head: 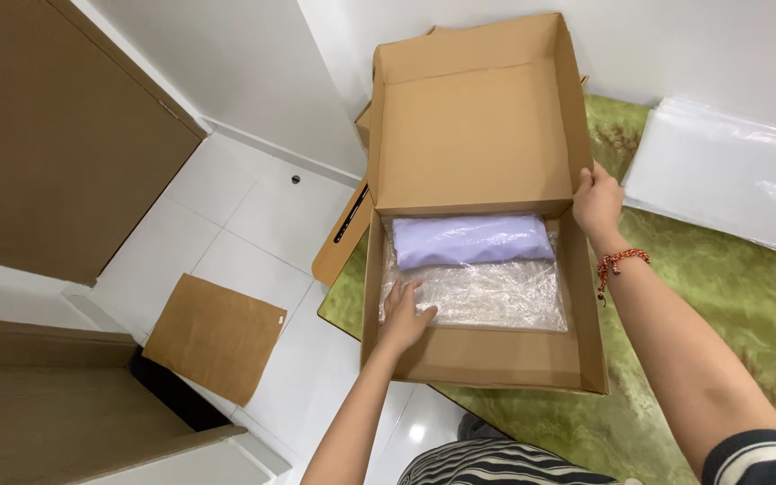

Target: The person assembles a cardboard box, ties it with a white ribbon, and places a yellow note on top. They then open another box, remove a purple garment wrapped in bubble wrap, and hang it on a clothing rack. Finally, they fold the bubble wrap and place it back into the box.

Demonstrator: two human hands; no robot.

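Observation:
An open brown cardboard box (pixel 586 341) lies on a green cloth, its lid (pixel 473 135) standing up at the back. Inside lies a folded lilac garment (pixel 469 239) in a clear plastic bag (pixel 496 292). My left hand (pixel 403 314) rests flat on the plastic at the box's near left corner, fingers apart. At the right wall of the box, where the lid hinges, my right hand (pixel 597 199) grips the cardboard edge. A red bead bracelet (pixel 617 263) circles that wrist.
The green cloth (pixel 729 296) covers a table. A stack of clear plastic bags (pixel 729 171) lies at the back right. A flat cardboard sheet (pixel 216 334) lies on the white tiled floor at left. Brown cabinet doors (pixel 47 135) stand at far left.

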